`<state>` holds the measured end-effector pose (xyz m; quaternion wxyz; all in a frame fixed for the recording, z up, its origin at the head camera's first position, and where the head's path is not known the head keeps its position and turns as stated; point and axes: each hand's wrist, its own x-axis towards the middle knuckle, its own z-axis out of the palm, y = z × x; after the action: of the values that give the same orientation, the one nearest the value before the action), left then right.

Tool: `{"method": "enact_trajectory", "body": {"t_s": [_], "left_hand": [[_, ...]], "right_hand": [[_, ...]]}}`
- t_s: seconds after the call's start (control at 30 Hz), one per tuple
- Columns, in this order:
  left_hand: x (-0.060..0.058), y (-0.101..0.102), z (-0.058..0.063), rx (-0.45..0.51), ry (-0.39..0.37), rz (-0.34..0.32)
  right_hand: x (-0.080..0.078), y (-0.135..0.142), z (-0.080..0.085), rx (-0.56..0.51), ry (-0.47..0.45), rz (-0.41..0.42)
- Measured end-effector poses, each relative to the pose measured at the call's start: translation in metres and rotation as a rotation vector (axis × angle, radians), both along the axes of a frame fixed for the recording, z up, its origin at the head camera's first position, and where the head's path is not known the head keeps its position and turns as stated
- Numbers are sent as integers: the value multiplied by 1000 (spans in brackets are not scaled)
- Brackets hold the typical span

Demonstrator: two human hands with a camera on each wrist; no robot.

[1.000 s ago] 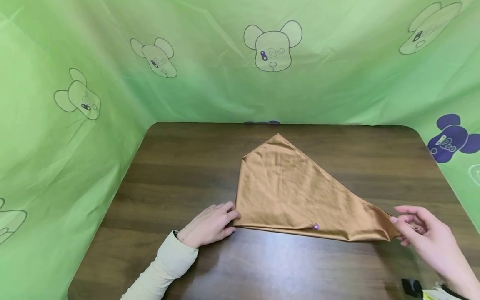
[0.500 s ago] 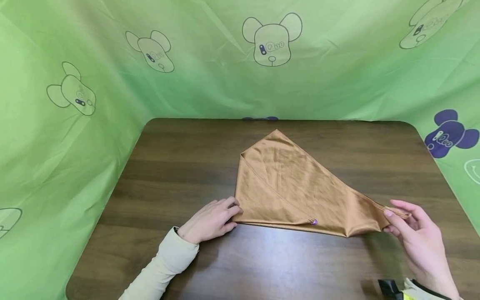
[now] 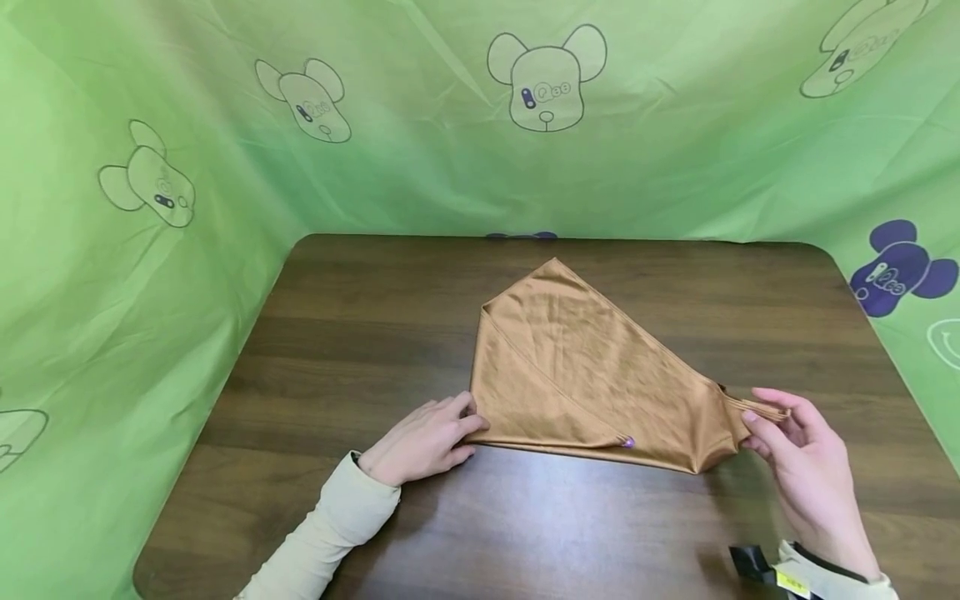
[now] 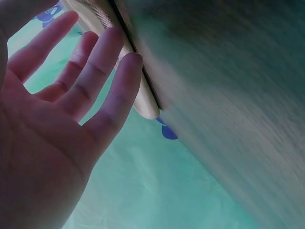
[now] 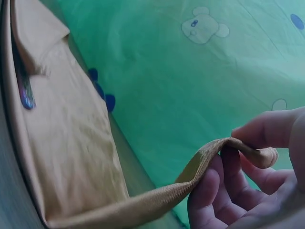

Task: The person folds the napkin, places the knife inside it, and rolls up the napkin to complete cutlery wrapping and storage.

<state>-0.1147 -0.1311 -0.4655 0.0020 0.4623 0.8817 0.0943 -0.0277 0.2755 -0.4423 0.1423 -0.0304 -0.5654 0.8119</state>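
A shiny golden-brown satin cloth [image 3: 592,358], folded to a point at the back, lies on the wooden table. My left hand [image 3: 420,442] rests at its near left corner; in the left wrist view the fingers [image 4: 114,100] are loosely extended with tips along the cloth's edge. Between thumb and fingers, my right hand [image 3: 806,458] pinches the cloth's right end, which is raised and gathered into a narrow layered strip [image 5: 143,202]. A small shiny purple piece [image 3: 628,442] sits by the tip of the folded-over flap, elongated in the right wrist view.
The dark wooden table [image 3: 337,333] has rounded back corners. Green curtains [image 3: 420,167] printed with bear heads surround it at the back and sides. A black and yellow-labelled device [image 3: 772,571] is worn at the right wrist.
My right hand has moved left and slightly up, bringing the cloth's right end inward so it bunches and rises. The left hand stays at its corner. The view has tilted slightly.
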Motion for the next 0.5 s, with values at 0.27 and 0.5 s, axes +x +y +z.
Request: {"method": "enact_trajectory", "body": {"t_s": [0.27, 0.5], "left_hand": [[0, 3, -1, -66, 12, 15], [0, 5, -1, -75, 21, 14]], "right_hand": [[-7, -10, -4, -88, 19, 51], [-25, 17, -61, -15, -6, 47]]}}
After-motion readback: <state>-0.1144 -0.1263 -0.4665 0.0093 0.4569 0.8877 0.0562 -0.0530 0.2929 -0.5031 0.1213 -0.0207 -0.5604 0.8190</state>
